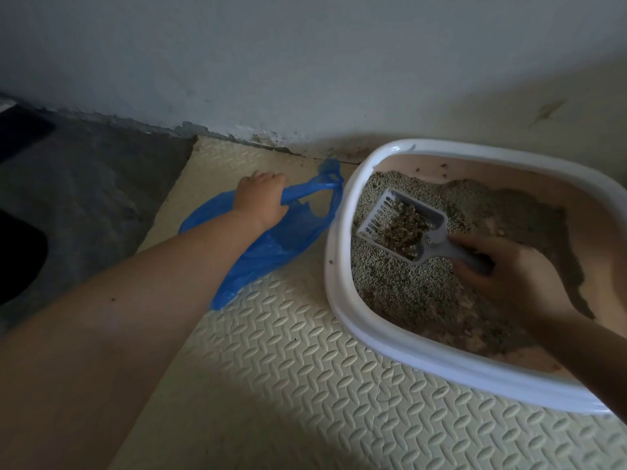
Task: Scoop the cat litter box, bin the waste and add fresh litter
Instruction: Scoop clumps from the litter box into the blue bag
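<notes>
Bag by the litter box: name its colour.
The bag is blue, seen best in the head view.

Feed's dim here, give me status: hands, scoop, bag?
Left hand grips blue bag handle. Right hand holds loaded scoop inside litter box. Only the box rim stands between scoop and bag.

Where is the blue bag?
In the head view the blue bag lies on the cream mat, just left of the litter box, its handle gripped by the left hand.
</notes>
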